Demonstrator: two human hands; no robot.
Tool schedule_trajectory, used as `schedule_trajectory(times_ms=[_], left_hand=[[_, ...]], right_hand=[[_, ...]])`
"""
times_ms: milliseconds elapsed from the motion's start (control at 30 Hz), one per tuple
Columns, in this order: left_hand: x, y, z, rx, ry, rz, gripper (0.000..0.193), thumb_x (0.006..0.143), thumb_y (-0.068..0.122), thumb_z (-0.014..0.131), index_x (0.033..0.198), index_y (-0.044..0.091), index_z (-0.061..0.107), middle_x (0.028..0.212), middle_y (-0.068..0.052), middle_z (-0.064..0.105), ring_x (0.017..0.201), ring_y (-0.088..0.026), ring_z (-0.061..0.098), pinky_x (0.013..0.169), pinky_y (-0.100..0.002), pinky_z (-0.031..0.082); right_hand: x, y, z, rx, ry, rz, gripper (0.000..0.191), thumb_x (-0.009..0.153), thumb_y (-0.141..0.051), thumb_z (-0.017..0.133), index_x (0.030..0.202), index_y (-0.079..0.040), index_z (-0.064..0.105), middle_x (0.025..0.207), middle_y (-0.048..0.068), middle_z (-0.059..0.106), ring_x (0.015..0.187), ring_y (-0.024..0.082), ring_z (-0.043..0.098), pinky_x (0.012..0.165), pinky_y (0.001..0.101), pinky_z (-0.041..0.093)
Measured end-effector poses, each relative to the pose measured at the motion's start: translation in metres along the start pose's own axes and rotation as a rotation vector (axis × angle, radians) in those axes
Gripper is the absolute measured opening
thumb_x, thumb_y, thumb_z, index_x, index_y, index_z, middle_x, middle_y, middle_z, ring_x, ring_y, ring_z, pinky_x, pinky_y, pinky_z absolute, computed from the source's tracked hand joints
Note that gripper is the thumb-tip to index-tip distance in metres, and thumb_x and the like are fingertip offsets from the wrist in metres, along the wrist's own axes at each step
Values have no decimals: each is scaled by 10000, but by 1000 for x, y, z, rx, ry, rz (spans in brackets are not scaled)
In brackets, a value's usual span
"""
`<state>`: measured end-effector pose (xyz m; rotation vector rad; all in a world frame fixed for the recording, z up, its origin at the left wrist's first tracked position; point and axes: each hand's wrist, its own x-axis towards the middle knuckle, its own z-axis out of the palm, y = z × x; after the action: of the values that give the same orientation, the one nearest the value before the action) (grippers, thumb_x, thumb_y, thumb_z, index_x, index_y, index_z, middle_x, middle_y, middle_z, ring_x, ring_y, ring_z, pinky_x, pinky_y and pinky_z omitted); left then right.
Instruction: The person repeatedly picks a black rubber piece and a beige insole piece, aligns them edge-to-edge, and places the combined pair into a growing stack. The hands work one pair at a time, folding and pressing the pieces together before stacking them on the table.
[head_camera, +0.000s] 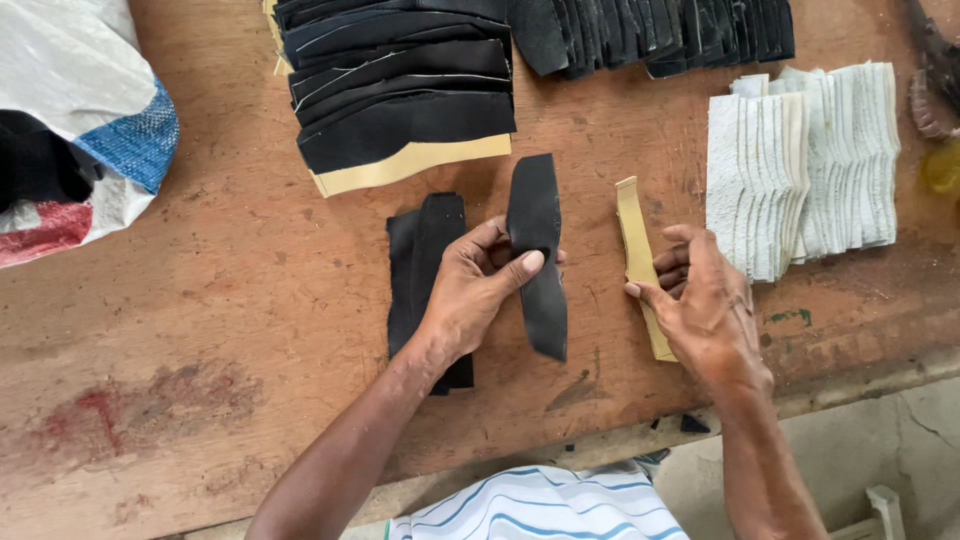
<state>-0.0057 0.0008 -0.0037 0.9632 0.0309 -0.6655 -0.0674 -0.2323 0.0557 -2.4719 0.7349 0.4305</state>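
Observation:
My left hand (470, 290) pinches a long black leather strip (540, 250) between thumb and fingers, holding it upright above the wooden table (220, 300). Under that hand lies a small pile of black leather pieces (420, 250). My right hand (705, 300) holds a narrow tan strip (635, 240) by its side, fingers curled around it. The two hands are a little apart, each with its own strip.
A stack of black pieces with tan backing (400, 90) lies at the back, more black pieces (660, 35) to its right. White fabric pieces (800, 160) are fanned out at the right. A woven plastic sack (80, 120) sits at the left. The table's front edge (600, 440) runs near my body.

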Motion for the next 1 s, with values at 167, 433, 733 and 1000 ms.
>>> schedule_trajectory(times_ms=[167, 433, 733, 1000], left_hand=[[2, -4, -2, 97, 41, 14, 279, 896, 93, 800, 1139, 51, 669, 1018, -48, 736, 922, -101, 699, 790, -279, 628], [3, -3, -3, 63, 15, -34, 391, 854, 76, 810, 1204, 87, 637, 1039, -43, 742, 943, -108, 698, 781, -279, 614], [3, -4, -6, 8, -26, -16, 351, 872, 46, 801, 1175, 79, 627, 1067, -58, 728, 1018, -141, 711, 909, -331, 656], [3, -4, -5, 48, -9, -24, 337, 879, 75, 805, 1168, 87, 631, 1041, -48, 732, 955, -126, 707, 789, -303, 635]], right_hand=[[-1, 2, 4, -57, -24, -123, 274, 900, -212, 762, 1113, -53, 696, 1016, 111, 716, 881, 235, 694, 762, 388, 615], [23, 6, 11, 840, -249, -225, 306, 884, -117, 746, 1165, -18, 676, 995, 107, 751, 897, 174, 726, 781, 322, 651], [18, -19, 7, 710, -281, -297, 254, 897, -112, 746, 1094, 43, 702, 903, 130, 773, 725, 172, 757, 615, 306, 651], [23, -23, 9, 725, -317, -249, 270, 879, -101, 754, 1089, 64, 713, 864, 147, 772, 665, 162, 743, 544, 289, 636]])
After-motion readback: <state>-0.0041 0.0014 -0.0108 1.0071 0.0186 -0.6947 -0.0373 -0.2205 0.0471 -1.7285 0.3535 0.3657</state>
